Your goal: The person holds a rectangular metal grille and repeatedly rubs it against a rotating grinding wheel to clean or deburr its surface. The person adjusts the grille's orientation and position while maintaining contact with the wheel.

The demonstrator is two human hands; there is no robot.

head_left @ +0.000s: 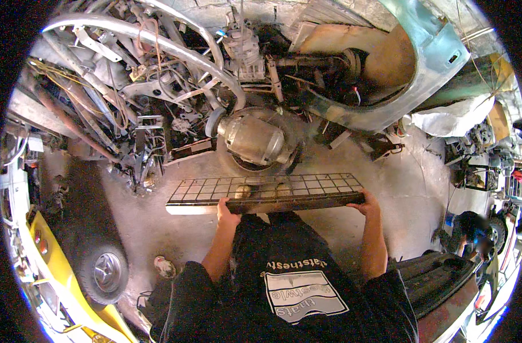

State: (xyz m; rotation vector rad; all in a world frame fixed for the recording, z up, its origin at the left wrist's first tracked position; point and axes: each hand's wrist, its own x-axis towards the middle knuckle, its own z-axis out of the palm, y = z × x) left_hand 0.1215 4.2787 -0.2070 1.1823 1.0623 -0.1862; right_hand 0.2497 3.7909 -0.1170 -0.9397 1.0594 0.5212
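A long flat metal grille with a grid of square openings and a rusty near edge is held level in front of my chest. My left hand grips its near edge left of the middle. My right hand grips the near edge at its right end. The grille's left end sticks out past my left hand, unsupported. Below the grille, on the concrete floor, lies a grey cylindrical metal part.
A heap of scrap car parts, pipes and wires fills the upper left. A pale blue car body panel arches at the upper right. A yellow car with a wheel stands at the lower left. Another person crouches at the right.
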